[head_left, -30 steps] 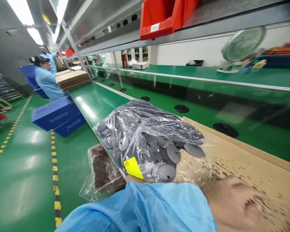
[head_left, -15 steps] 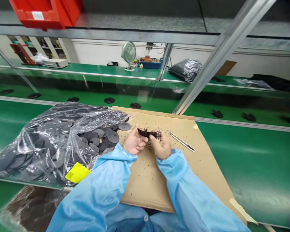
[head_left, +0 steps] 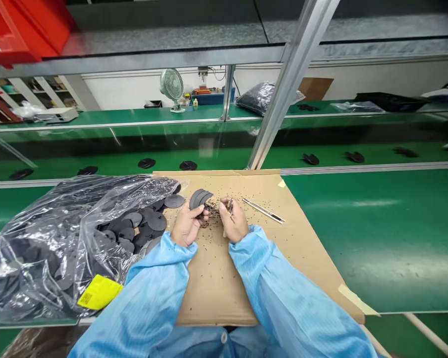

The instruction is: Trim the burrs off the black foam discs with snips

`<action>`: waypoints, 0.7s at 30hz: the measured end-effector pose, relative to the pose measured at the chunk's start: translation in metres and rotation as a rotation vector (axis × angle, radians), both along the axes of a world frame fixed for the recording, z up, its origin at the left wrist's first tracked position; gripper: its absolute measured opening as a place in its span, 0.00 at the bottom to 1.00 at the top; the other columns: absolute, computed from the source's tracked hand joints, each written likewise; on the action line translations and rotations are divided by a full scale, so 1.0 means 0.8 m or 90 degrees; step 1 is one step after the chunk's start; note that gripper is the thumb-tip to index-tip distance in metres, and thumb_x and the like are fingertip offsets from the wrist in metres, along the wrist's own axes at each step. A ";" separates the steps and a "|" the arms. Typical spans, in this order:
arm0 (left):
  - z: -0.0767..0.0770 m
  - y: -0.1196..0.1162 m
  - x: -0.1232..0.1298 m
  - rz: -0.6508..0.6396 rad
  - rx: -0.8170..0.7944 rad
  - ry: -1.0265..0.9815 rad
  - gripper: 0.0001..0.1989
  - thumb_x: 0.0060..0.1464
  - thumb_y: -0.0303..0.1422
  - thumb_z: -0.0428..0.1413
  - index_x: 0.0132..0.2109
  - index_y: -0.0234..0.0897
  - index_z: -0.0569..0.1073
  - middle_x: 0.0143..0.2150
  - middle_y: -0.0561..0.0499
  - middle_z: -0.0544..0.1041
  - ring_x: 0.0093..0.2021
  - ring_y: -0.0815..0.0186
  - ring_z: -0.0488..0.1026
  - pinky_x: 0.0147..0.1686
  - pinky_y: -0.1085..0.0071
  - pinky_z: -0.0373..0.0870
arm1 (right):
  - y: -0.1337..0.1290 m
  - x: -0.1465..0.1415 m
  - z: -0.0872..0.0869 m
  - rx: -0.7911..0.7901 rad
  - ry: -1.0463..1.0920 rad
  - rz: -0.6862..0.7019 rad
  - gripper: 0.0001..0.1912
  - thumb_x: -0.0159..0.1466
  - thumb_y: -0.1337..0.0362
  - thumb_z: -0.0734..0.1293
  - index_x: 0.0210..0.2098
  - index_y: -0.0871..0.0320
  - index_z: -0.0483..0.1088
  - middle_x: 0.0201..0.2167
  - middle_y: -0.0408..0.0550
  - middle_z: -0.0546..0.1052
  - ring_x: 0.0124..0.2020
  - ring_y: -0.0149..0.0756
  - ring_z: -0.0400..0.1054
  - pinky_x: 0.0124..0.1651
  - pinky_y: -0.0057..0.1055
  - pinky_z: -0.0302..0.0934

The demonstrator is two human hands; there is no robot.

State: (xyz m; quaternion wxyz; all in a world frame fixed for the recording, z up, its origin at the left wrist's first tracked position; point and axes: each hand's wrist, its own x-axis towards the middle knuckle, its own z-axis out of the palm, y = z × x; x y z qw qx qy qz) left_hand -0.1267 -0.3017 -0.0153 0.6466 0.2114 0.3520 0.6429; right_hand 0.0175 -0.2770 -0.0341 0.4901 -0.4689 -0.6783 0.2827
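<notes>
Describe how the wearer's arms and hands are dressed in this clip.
Both arms wear loose, light blue smock sleeves with gathered cuffs at the wrists. The left hand and right hand are bare, without gloves. A small round snap shows on the smock front at the bottom edge.

A: What lay on the bench point(head_left: 377, 233)?

B: Green top. A cardboard sheet point(head_left: 224, 288) lay flat on it, with a clear bag point(head_left: 52, 243) of dark discs point(head_left: 149, 221) just left, mouth overlapping the sheet.

A: On the sheet?

B: Loose discs, dark specks point(head_left: 246, 199), one thin metal tool point(head_left: 263, 211).
</notes>
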 end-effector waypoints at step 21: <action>0.007 0.007 -0.009 0.037 -0.183 -0.155 0.03 0.56 0.24 0.53 0.33 0.30 0.69 0.22 0.52 0.72 0.19 0.76 0.68 0.18 0.83 0.67 | -0.006 -0.004 -0.010 0.190 -0.364 0.039 0.17 0.62 0.60 0.62 0.50 0.59 0.66 0.41 0.53 0.76 0.41 0.45 0.68 0.46 0.38 0.62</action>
